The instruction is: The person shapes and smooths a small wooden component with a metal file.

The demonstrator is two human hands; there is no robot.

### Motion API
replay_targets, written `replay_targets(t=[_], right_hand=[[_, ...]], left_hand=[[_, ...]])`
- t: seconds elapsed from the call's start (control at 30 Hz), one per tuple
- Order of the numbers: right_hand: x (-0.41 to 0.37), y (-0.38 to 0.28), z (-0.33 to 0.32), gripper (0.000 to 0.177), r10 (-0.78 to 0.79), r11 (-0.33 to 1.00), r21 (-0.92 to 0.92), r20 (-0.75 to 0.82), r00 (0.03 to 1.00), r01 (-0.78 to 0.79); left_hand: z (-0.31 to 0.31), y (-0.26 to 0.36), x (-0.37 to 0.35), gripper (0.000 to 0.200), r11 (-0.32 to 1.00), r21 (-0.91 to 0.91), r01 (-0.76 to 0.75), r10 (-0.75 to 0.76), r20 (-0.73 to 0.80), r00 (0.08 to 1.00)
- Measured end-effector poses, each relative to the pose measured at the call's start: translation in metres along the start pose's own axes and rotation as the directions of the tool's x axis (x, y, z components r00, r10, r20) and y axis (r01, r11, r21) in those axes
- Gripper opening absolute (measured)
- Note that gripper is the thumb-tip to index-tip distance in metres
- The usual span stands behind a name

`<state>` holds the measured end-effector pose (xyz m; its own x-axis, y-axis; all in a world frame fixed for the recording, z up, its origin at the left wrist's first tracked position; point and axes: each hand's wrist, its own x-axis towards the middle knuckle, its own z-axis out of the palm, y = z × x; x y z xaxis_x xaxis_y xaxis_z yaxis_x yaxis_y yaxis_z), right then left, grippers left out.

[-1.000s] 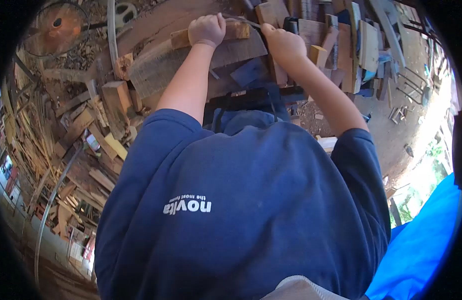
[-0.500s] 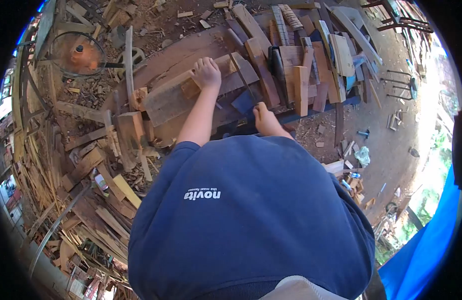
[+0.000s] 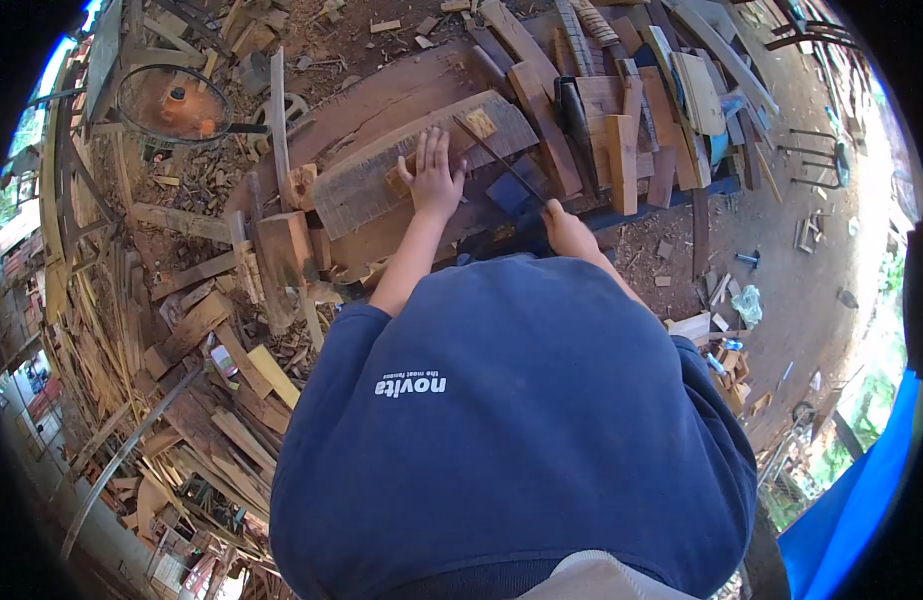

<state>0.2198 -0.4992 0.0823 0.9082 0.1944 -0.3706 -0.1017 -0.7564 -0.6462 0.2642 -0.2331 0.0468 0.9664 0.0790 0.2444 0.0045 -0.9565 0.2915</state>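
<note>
My left hand (image 3: 434, 178) lies flat with fingers stretched out, pressing on a brown wooden block (image 3: 396, 183). That block rests on a wide weathered plank (image 3: 354, 198). In my right hand (image 3: 570, 232) is the near end of a long thin dark blade (image 3: 504, 163), its fingers wrapped round the grip. The blade runs away from me to the left, its far tip over the plank just right of my left fingers. A small pale wood piece (image 3: 481, 123) sits by the blade's tip. Under the blade is a dark blue flat piece (image 3: 513, 188).
Many boards and curved wood pieces (image 3: 622, 150) lie piled to the right of the plank. A round wire-guarded fan (image 3: 175, 108) stands at the far left. Scrap wood (image 3: 212, 400) heaps up on the left, and a plastic bag (image 3: 748, 306) lies on the ground at right.
My left hand has gone from curled and raised to flat on the block, slightly nearer me. The blade has swung to a flatter slant, and the view has shifted slightly.
</note>
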Motion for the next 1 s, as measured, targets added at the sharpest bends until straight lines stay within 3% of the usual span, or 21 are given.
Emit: replay_targets(t=[0.03,0.1,0.17,0.2,0.27,0.3,0.37,0.43,0.5,0.53,0.57,0.6,0.63,0.67,0.77,0.83,0.87,0.93,1.0], right_hand=[[0.003,0.002,0.006,0.020,0.168,0.981,-0.122,0.155,0.974,-0.150],[0.000,0.005,0.012,0.018,0.142,0.984,-0.126,0.153,0.978,-0.124],[-0.005,0.006,0.015,0.020,-0.097,0.995,0.002,0.011,0.995,0.097],[-0.006,-0.001,0.012,0.020,-0.103,0.995,0.002,0.009,0.995,0.103],[-0.007,-0.014,0.006,0.026,-0.188,0.930,0.283,-0.182,0.965,0.234],[-0.004,-0.015,0.010,0.026,-0.192,0.929,0.283,-0.184,0.964,0.240],[0.004,-0.016,0.017,0.030,-0.311,0.802,0.359,-0.432,0.847,0.477],[0.011,-0.027,0.017,0.029,-0.355,0.762,0.364,-0.456,0.816,0.535],[0.015,-0.029,0.018,0.028,-0.293,0.949,0.080,-0.140,0.946,0.306],[0.017,-0.020,0.022,0.026,-0.111,0.987,-0.101,0.125,0.986,0.124],[0.017,-0.015,0.027,0.026,-0.113,0.987,-0.102,0.127,0.985,0.127],[0.013,-0.017,0.028,0.027,-0.016,0.994,-0.104,0.166,0.986,0.034],[0.011,-0.019,0.029,0.027,0.079,0.992,-0.110,0.203,0.976,-0.058],[0.010,-0.021,0.028,0.027,0.076,0.992,-0.113,0.203,0.976,-0.054],[0.006,-0.038,0.017,0.027,0.053,0.998,-0.051,0.137,0.989,-0.046],[0.003,-0.053,0.012,0.028,-0.221,0.931,0.243,-0.215,0.951,0.272],[0.004,-0.057,0.013,0.028,-0.225,0.931,0.240,-0.210,0.951,0.274],[0.008,-0.061,0.014,0.031,-0.354,0.756,0.396,-0.422,0.834,0.521],[0.018,-0.066,0.017,0.032,-0.405,0.750,0.347,-0.431,0.806,0.563]], left_hand=[[-0.002,-0.002,-0.005,0.055,1.000,0.003,-0.003,0.003,-0.002,1.000],[-0.005,-0.008,-0.009,0.064,0.999,0.043,-0.022,0.019,0.074,0.997],[-0.007,-0.017,-0.008,0.064,0.999,0.000,-0.036,0.036,0.096,0.995],[-0.009,-0.022,-0.006,0.063,0.998,-0.043,-0.044,0.049,0.122,0.991],[-0.013,-0.029,-0.003,0.066,0.996,-0.066,-0.065,0.075,0.160,0.984],[-0.014,-0.031,-0.002,0.069,0.992,-0.093,-0.085,0.102,0.200,0.974],[-0.013,-0.030,-0.004,0.071,0.993,-0.118,-0.023,0.041,0.152,0.987],[-0.011,-0.028,-0.008,0.073,0.988,-0.146,0.041,-0.025,0.107,0.994],[-0.010,-0.028,-0.009,0.073,0.991,-0.133,-0.013,0.003,-0.072,0.997],[-0.010,-0.028,-0.009,0.073,0.991,-0.132,-0.011,0.001,-0.075,0.997],[-0.012,-0.029,-0.011,0.071,0.989,-0.145,-0.002,-0.001,-0.020,1.000],[-0.013,-0.031,-0.012,0.069,0.988,-0.157,0.007,-0.001,0.037,0.999],[-0.014,-0.032,-0.011,0.069,0.988,-0.155,0.008,-0.003,0.035,0.999],[-0.014,-0.034,-0.008,0.067,0.977,-0.211,0.041,-0.031,0.050,0.998],[-0.016,-0.033,-0.006,0.065,0.950,-0.299,0.093,-0.075,0.072,0.995],[-0.016,-0.033,-0.006,0.064,0.937,-0.328,0.119,-0.099,0.075,0.992],[-0.015,-0.033,-0.006,0.065,0.937,-0.325,0.128,-0.111,0.070,0.991],[-0.014,-0.033,-0.006,0.065,0.936,-0.322,0.142,-0.129,0.063,0.990],[-0.015,-0.034,-0.006,0.067,0.934,-0.329,0.136,-0.118,0.073,0.990]])
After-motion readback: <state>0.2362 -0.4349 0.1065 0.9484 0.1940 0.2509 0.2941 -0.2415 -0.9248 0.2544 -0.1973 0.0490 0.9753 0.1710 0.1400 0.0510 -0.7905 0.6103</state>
